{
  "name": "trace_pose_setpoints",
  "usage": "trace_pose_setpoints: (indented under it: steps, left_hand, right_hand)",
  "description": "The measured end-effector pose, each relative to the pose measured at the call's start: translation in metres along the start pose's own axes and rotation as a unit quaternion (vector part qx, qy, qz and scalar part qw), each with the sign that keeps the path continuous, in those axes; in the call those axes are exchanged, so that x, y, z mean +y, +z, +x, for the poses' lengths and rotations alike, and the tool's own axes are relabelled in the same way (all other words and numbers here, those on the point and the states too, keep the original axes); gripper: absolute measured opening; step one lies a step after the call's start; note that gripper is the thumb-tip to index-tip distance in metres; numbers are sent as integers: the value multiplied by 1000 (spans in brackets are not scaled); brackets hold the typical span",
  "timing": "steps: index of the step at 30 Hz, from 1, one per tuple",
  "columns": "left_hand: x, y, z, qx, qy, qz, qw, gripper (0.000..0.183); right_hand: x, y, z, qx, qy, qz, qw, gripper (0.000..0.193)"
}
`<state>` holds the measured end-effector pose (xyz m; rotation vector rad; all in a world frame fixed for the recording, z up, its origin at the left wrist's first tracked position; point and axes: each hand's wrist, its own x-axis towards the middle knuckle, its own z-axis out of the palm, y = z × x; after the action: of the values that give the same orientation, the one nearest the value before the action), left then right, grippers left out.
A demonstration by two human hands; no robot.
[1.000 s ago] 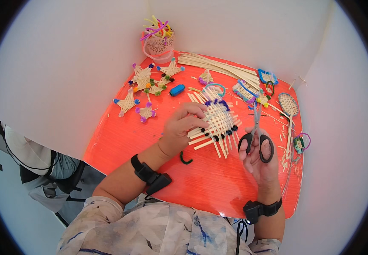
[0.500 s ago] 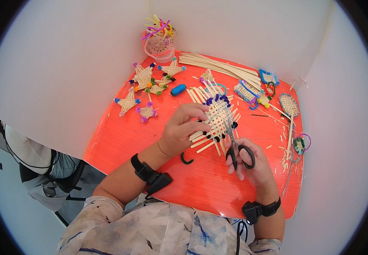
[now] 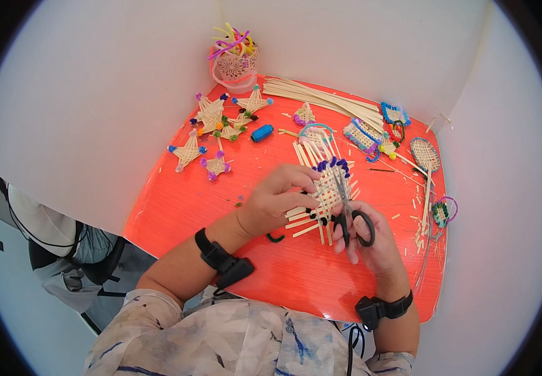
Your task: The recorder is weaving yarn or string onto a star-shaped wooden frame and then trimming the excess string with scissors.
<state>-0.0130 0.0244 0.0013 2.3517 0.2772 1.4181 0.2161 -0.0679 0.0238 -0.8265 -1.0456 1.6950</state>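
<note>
A woven mat of pale flat strips (image 3: 325, 189), with loose strip ends sticking out all round, is held up in front of me. Dark blue fuzzy wire wraps its top edge and black fuzzy wire its lower edge. My left hand (image 3: 278, 199) pinches the mat's left side between thumb and fingers; the exact grip is partly hidden. In my right hand (image 3: 371, 235) are scissors (image 3: 364, 229) with black handles. Their blades point upward across the front of the mat, nearly together. The fingers of that hand are through and around the handles.
Several woven stars (image 3: 187, 150) and a blue thread spool (image 3: 262, 133) lie left on the red table (image 3: 221, 307). Behind are a strip bundle (image 3: 321, 101) and a basket of fuzzy wires (image 3: 236, 66). Small woven pieces (image 3: 363, 136), a round woven paddle (image 3: 425, 154) and scraps lie right.
My left hand and the woven mat have shifted to the right and slightly toward me, uncovering the pink piece behind. The right hand and scissors have hardly moved.
</note>
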Motion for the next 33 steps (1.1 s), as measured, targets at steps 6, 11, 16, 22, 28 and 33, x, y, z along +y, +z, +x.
trace_pose_setpoints:
  steps: [6,11,16,22,28,33]
  left_hand:
    - [-2,-2,1,43,-20,4,999,22]
    - [0,-6,4,110,-44,14,993,20]
    - [3,-10,7,109,-39,34,993,20]
    - [2,-8,4,83,0,50,995,27]
    - [5,-6,6,102,-28,26,994,29]
    - [3,-6,5,88,-2,59,994,28]
  right_hand:
    - [-5,-2,-3,6,-29,18,999,42]
    - [-6,0,-3,-2,-1,10,1000,38]
    - [-6,-1,-2,-9,9,-10,1000,39]
    - [-3,-3,-1,5,9,1,1000,46]
    - [-4,-1,-2,17,-4,4,1000,46]
    - [-4,0,0,22,-1,15,1000,43]
